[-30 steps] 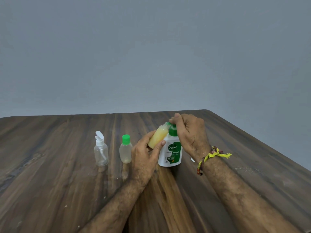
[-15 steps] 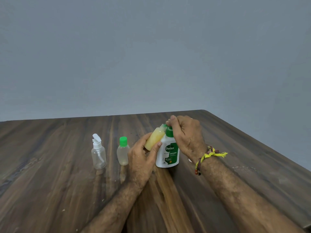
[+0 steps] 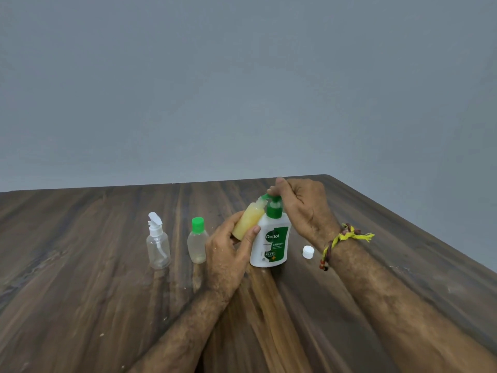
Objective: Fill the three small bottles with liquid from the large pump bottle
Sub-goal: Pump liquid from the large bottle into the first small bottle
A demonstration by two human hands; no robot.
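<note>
The white and green pump bottle [image 3: 271, 243] stands upright on the wooden table [image 3: 80, 292]. My right hand [image 3: 301, 208] curls over its green pump head from behind. My left hand [image 3: 228, 254] grips a small open bottle [image 3: 248, 220] holding yellowish liquid, tilted so its mouth meets the pump nozzle. Further left stand a small bottle with a green cap [image 3: 197, 244] and a clear small spray bottle with a white head [image 3: 157, 242].
A small white cap [image 3: 308, 251] lies on the table just right of the pump bottle, near my right wrist. The table's far edge and right corner run close behind the hands, with a plain grey wall beyond.
The pump head has come back up under my right hand. The white cap beside my right wrist is now uncovered. The view shifted slightly; the bottles kept their places.
</note>
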